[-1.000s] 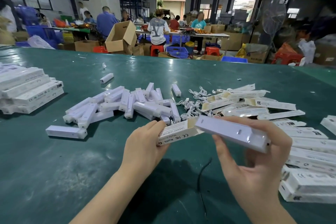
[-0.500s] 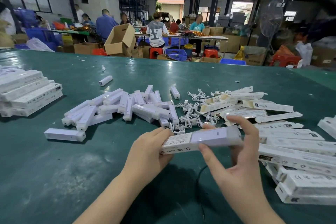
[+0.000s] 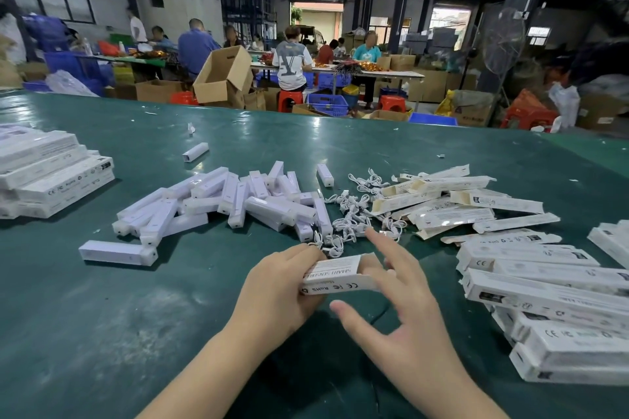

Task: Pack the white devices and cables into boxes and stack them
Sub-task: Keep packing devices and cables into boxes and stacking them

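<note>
Box in hand: a long white printed cardboard carton [image 3: 335, 275] is held just above the green table [image 3: 102, 333], near centre, its open end turned right so that contents can be fed in from that side.
Left hand: the left hand [image 3: 275, 289] is curled round the carton's left end, fingers wrapped over the top; a steadying grip is judged.
Right hand: the right hand [image 3: 405, 309] is spread wide, nothing gripped; its fingers [image 3: 376, 274] are laid against the carton's open right end, probably pushing a device home. The device itself is not seen.
Loose devices: a heap of white plastic bar-shaped devices [image 3: 238, 204] is left far of the hands, within reach.
Cables: small coiled white cables [image 3: 354, 214] are piled just right of that heap.
Empty cartons: flat open cartons [image 3: 452, 201] are kept far right.
Packed stacks: filled boxes [image 3: 551, 299] are stacked near right; another stack [image 3: 47, 173] lies far left.
</note>
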